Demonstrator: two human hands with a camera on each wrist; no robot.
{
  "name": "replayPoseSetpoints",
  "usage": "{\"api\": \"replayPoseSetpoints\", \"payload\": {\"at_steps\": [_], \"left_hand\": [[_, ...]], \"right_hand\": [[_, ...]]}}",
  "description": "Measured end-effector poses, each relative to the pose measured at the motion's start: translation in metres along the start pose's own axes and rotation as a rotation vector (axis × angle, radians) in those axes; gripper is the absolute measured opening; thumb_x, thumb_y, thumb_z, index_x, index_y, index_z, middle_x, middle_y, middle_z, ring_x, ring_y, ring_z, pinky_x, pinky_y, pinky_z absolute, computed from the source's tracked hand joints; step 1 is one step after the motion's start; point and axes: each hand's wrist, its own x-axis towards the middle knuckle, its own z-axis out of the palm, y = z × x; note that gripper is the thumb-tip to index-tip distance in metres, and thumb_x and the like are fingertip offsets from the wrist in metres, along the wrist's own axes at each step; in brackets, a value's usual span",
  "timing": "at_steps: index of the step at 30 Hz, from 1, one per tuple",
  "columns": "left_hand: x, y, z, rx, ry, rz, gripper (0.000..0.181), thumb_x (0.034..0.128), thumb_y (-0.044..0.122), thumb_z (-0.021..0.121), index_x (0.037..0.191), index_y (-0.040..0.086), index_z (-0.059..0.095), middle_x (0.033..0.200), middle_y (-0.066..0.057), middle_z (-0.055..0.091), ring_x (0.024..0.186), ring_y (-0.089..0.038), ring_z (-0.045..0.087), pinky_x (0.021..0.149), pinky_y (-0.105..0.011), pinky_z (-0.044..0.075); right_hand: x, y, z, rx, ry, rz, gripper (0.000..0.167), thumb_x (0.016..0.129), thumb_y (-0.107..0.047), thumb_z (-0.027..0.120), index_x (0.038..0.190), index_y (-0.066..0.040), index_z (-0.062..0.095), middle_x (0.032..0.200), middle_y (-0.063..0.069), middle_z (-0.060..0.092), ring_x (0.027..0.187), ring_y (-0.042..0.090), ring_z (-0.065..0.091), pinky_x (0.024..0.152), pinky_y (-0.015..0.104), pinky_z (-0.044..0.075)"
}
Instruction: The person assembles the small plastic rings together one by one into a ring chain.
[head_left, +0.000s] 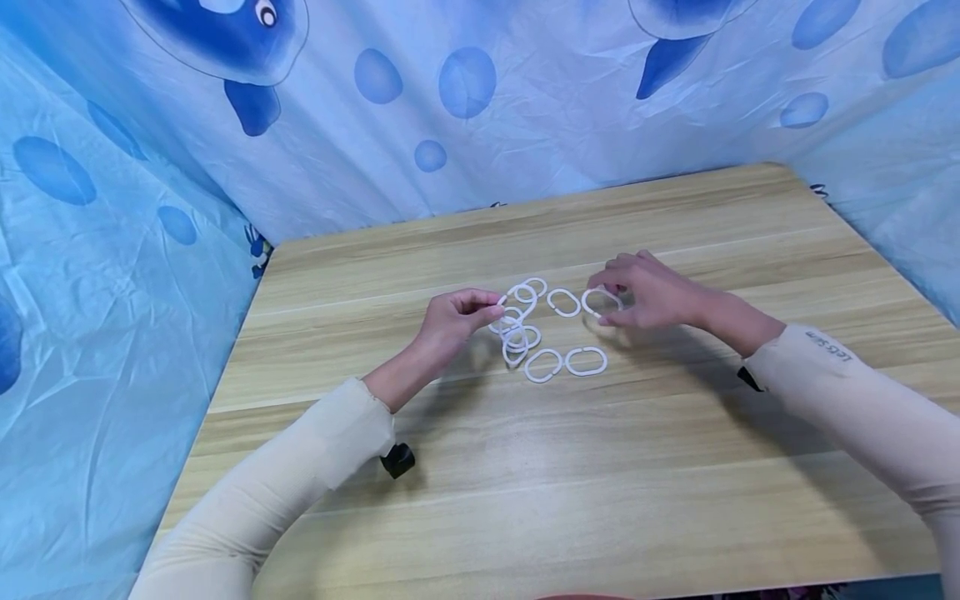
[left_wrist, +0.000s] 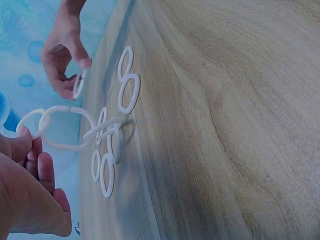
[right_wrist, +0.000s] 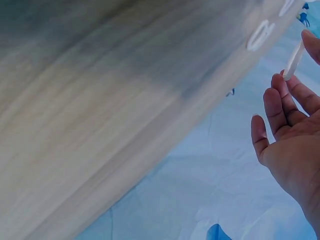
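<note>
This looks like a makeshift booth, probably: blue curtains [head_left: 390,142] printed with sea creatures surround a wood-grain table [head_left: 555,492].

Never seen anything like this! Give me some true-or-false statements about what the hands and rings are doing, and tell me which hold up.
1. The right hand holds a single white ring. True.
2. The left hand lies flat on the table. False: it pinches one end of some linked rings.
3. The ring in the right hand is hooked onto the linked ones. False: it is apart from them.
4. Some of the rings rest on the table. True.
5. The left sleeve is black. False: it is pale.
6. The curtain behind the table has blue spots. True.
</note>
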Motion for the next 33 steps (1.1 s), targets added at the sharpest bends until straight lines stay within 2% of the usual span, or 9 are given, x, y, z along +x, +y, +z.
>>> {"api": "replayPoseSetpoints", "payload": {"at_steps": [5, 11, 21, 29, 33], "left_hand": [[0.001, -0.001, 0.001, 0.006, -0.01, 0.005, 0.023, 0.0849, 0.005, 0.073, 0.104, -0.006, 0.068, 0.085, 0.0, 0.07, 0.079, -0.008, 0.062, 0.078, -0.02, 0.052], [0.001, -0.002, 0.003, 0.009, -0.014, -0.005, 0.03, 0.0851, 0.005, 0.073, 0.109, -0.011, 0.065, 0.084, 0.002, 0.069, 0.079, -0.008, 0.062, 0.079, -0.02, 0.051], [0.001, -0.004, 0.004, -0.01, -0.014, -0.004, 0.029, 0.0858, 0.004, 0.072, 0.109, -0.011, 0.065, 0.086, 0.0, 0.07, 0.079, -0.006, 0.062, 0.079, -0.02, 0.052], [0.001, -0.003, 0.005, 0.009, -0.029, -0.003, 0.027, 0.0862, 0.008, 0.072, 0.108, -0.008, 0.067, 0.085, 0.002, 0.07, 0.08, -0.006, 0.062, 0.08, -0.02, 0.052], [0.001, -0.003, 0.006, -0.002, -0.037, 0.0, 0.027, 0.0865, 0.006, 0.071, 0.109, -0.008, 0.067, 0.087, 0.001, 0.07, 0.082, -0.007, 0.063, 0.081, -0.021, 0.052]], "right_hand": [[0.008, -0.005, -0.004, -0.002, 0.026, -0.007, 0.041, 0.076, -0.023, 0.08, 0.11, -0.005, 0.067, 0.075, -0.002, 0.049, 0.077, 0.019, 0.045, 0.073, 0.038, 0.03], [0.017, -0.011, -0.008, 0.003, 0.049, -0.021, 0.041, 0.077, -0.023, 0.08, 0.111, -0.004, 0.067, 0.076, 0.0, 0.051, 0.079, 0.019, 0.047, 0.073, 0.038, 0.031], [0.025, -0.02, -0.016, 0.04, 0.117, -0.061, 0.04, 0.075, -0.023, 0.081, 0.109, -0.006, 0.069, 0.075, 0.0, 0.053, 0.077, 0.018, 0.048, 0.074, 0.037, 0.032], [0.032, -0.027, -0.02, 0.045, 0.112, -0.056, 0.041, 0.077, -0.026, 0.08, 0.11, -0.006, 0.068, 0.077, 0.0, 0.052, 0.079, 0.019, 0.047, 0.077, 0.038, 0.033], [0.038, -0.032, -0.021, 0.041, 0.124, -0.085, 0.042, 0.077, -0.027, 0.08, 0.111, -0.006, 0.068, 0.077, 0.001, 0.054, 0.079, 0.018, 0.048, 0.076, 0.038, 0.034]]}}
